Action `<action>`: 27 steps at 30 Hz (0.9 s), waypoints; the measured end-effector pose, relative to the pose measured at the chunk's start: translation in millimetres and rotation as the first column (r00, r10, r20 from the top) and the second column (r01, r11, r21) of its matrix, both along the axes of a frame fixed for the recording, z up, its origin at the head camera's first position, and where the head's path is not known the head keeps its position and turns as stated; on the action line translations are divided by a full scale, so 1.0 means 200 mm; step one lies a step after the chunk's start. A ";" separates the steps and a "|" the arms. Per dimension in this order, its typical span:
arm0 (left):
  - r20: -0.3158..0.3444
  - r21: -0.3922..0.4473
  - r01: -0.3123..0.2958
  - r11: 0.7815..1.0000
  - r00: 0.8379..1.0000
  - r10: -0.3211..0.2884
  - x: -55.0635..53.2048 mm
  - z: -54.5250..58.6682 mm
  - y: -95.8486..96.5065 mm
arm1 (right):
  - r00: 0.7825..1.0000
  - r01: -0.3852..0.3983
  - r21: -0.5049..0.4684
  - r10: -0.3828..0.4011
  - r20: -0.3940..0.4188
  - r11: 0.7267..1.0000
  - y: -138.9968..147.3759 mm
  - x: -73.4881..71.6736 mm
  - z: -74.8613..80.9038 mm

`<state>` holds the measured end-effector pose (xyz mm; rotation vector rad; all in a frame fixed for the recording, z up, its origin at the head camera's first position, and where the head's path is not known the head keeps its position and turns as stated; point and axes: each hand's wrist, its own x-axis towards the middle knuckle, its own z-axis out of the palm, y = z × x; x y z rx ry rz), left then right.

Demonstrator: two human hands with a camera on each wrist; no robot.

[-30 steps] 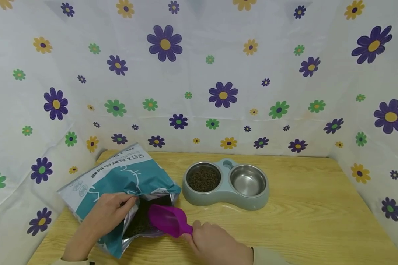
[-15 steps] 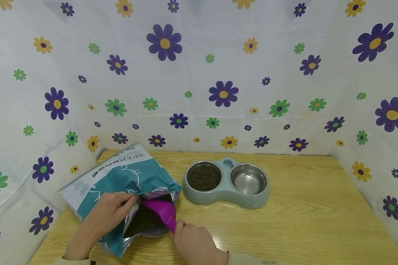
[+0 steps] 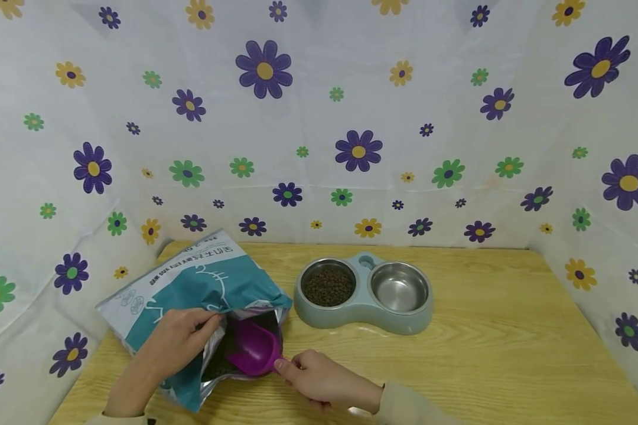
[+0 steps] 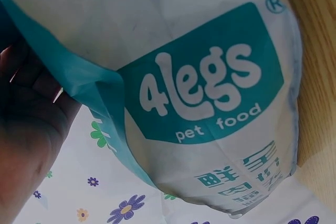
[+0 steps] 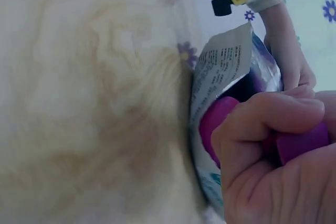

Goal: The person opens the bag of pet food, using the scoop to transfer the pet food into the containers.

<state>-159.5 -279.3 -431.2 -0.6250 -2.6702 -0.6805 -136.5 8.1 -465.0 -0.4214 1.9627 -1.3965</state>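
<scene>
Purple scoop (image 3: 257, 351) held inside mouth of pet food bag (image 3: 234, 280)

Clock directions are read off the head view, 12 at the far edge. The bag is laid at 8 o'clock from frame centre, teal and white, mouth turned toward 4 o'clock. "4Legs pet food" can be read on it in the left wrist view. Dark contents are seen inside.

Left hand (image 3: 178, 339): the upper edge of the mouth is pinched between thumb and fingers, at 9 o'clock from the scoop. Right hand (image 3: 321, 378): the grip is wrapped around the scoop handle, confirmed in the right wrist view; the hand is placed at 4 o'clock from the scoop head. The scoop head is kept within the mouth, hollow side visible from above; contact with the contents can't be told.

The pale blue double-bowl stand (image 3: 361, 319) is set at 3 o'clock from the bag, just beside it. Its 9 o'clock bowl is loaded with brown kibble (image 3: 328, 287); in the 3 o'clock steel bowl (image 3: 400, 287) the metal bottom is seen. All of it is carried on the wood-grain worktop (image 3: 489, 342), backed at 12 by a flower-print sheet (image 3: 308, 112).
</scene>
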 end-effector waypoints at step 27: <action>-0.008 -0.003 0.006 1.000 1.000 -0.006 0.00 -0.01 0.00 | 0.987 0.061 -0.095 -0.046 0.153 0.994 0.14 0.09 -0.06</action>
